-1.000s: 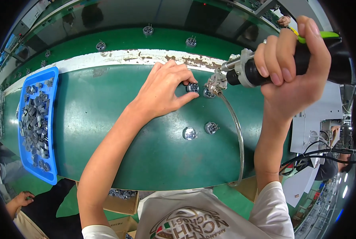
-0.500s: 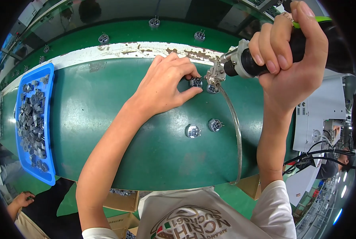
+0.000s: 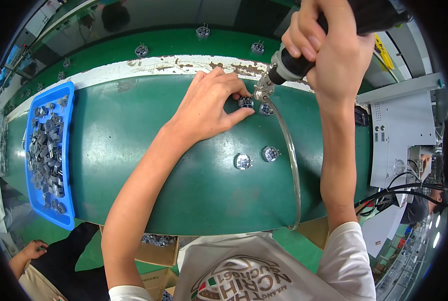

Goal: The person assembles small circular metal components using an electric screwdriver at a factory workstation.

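Observation:
My left hand (image 3: 204, 106) reaches over the green work surface and pinches a small round grey component (image 3: 246, 102) with thin pins between thumb and fingers. In my right hand (image 3: 337, 62) is a black power screwdriver (image 3: 294, 64), held tilted, its metal head (image 3: 264, 88) at the pinched component. Whether the tip touches it, I cannot tell. A clear hose (image 3: 291, 160) hangs from that head down to the near edge. Just right of the pinched part sits a second round component (image 3: 266, 109). Two others, one component (image 3: 242, 161) and another component (image 3: 270, 154), lie nearer me.
A blue tray (image 3: 69, 170) heaped with grey parts stands at the left. Beyond a worn white ledge (image 3: 159, 65), several round components stand on a green strip (image 3: 176, 44). At the right are a pale machine box (image 3: 402, 130) and black cables; another person's hand (image 3: 35, 249) shows lower left.
My right hand has moved left with the power screwdriver, bringing its head closer over the pinched component. My left hand keeps its pinch. The whole view has shifted slightly.

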A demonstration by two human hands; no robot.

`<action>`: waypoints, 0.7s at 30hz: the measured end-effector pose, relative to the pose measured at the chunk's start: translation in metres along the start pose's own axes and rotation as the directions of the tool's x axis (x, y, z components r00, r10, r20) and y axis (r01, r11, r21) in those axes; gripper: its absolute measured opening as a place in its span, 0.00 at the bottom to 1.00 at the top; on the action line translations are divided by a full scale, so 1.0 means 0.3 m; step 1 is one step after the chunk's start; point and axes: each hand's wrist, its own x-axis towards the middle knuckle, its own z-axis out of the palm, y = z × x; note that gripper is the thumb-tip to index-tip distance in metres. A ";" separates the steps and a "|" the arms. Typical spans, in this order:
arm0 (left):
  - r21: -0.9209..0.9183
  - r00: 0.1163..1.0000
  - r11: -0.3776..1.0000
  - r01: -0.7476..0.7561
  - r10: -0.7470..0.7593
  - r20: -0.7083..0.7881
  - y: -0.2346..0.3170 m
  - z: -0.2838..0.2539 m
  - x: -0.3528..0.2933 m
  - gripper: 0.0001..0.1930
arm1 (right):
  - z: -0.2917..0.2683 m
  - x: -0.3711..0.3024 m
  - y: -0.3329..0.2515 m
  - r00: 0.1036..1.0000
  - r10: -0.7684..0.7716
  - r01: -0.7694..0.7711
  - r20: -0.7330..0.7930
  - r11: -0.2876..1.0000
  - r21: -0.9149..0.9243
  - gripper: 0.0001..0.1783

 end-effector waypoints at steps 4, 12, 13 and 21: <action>0.034 0.997 0.999 0.022 -0.025 0.074 0.004 -0.036 -0.024 0.15 | 0.021 -0.051 -0.050 1.000 -0.013 0.013 -0.002 1.000 -0.013 0.11; 0.021 0.999 1.000 0.011 -0.010 -0.052 0.023 -0.133 0.029 0.18 | -0.107 -0.093 -0.263 1.000 -0.010 0.012 -0.008 0.971 0.240 0.24; 0.086 0.987 0.991 0.104 -0.092 -0.132 -0.030 -0.130 0.076 0.19 | -0.227 -0.021 -0.222 0.928 -0.080 0.012 0.364 0.983 0.185 0.25; 0.264 0.892 0.865 0.427 -0.355 -0.281 -0.236 -0.031 0.317 0.20 | -0.253 0.039 -0.139 0.854 -0.007 -0.006 0.520 1.000 0.023 0.15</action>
